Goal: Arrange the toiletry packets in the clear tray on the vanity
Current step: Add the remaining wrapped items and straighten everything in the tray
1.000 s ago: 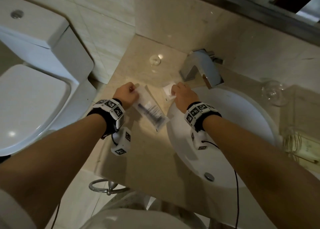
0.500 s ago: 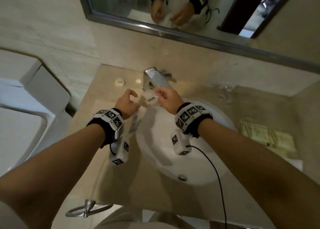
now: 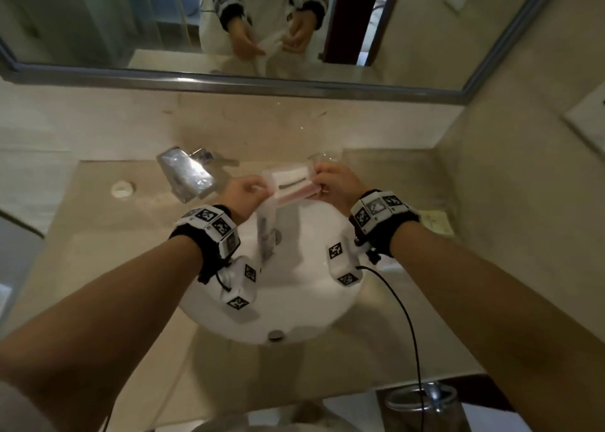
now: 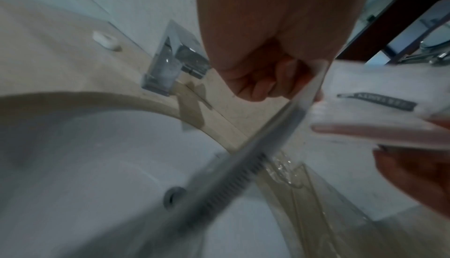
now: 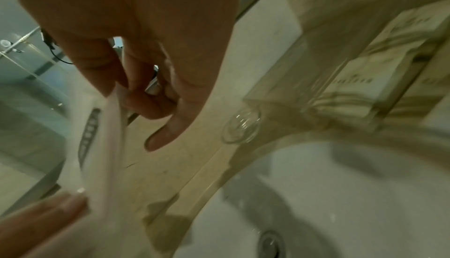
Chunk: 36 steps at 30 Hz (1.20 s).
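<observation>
Over the back of the basin, both hands hold toiletry packets. My left hand (image 3: 258,186) grips a long clear comb packet (image 3: 266,232) that hangs down from it; the comb's teeth (image 4: 243,166) show in the left wrist view. It also touches the left end of a flat white packet (image 3: 291,181). My right hand (image 3: 316,183) pinches that packet's right end (image 5: 102,146), with a pinkish packet (image 3: 294,196) just under it. The clear tray (image 3: 435,222) stands on the vanity to the right of the basin and holds cream packets (image 5: 365,81).
A chrome tap (image 3: 186,173) stands behind the white basin (image 3: 294,300) on the left. A clear glass (image 5: 241,125) sits on the counter between my right hand and the tray. A small white cap (image 3: 122,189) lies far left. The mirror (image 3: 262,22) runs above.
Both hands lifted the packets off the counter left of the tap and carried them right, over the basin. The view has swung right and up to the mirror.
</observation>
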Tool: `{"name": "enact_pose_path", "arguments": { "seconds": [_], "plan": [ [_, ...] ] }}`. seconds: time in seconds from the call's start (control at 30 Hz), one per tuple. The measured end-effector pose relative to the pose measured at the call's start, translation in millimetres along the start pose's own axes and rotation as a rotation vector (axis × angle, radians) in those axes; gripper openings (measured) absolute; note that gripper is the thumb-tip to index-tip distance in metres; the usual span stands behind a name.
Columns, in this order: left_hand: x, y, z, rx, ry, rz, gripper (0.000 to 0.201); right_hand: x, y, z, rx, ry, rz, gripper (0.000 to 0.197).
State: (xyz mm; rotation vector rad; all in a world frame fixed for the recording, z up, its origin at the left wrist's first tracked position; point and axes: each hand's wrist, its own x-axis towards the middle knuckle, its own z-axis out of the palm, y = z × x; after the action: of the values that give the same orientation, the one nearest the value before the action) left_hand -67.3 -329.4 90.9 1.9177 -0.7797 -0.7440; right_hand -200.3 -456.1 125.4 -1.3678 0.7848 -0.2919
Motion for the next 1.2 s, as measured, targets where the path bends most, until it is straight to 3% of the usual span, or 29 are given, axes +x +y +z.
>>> {"name": "enact_pose_path", "arguments": {
  "seconds": [0.13, 0.23, 0.4, 0.57, 0.67, 0.83, 1.03, 1.2],
  "plan": [
    [7, 21, 40, -0.003, -0.056, 0.009, 0.026, -12, 12, -47, -0.081, 0.035, 0.049, 0.006],
    [12, 30, 67, 0.045, -0.103, 0.036, 0.015, -21, 24, -73, -0.171, 0.042, 0.053, 0.013],
    [16, 45, 113, 0.080, -0.195, 0.059, 0.029, -24, 42, -115, -0.197, 0.232, 0.075, 0.024],
    [17, 58, 147, 0.109, -0.280, 0.077, 0.025, -26, 61, -150, -0.263, 0.327, 0.043, 0.018],
    [20, 62, 161, 0.114, -0.260, 0.086, 0.030, -28, 66, -162, -0.187, 0.346, 0.050, 0.018],
    [22, 64, 175, 0.153, -0.269, 0.089, 0.035, -34, 71, -173, -0.152, 0.232, 0.052, 0.006],
    [27, 61, 183, 0.164, -0.261, 0.066, 0.031, -28, 79, -181, -0.147, 0.254, 0.107, 0.030],
    [32, 54, 183, 0.133, -0.201, 0.007, 0.015, -29, 91, -203, -0.212, 0.305, 0.170, 0.032]
  ]
}}
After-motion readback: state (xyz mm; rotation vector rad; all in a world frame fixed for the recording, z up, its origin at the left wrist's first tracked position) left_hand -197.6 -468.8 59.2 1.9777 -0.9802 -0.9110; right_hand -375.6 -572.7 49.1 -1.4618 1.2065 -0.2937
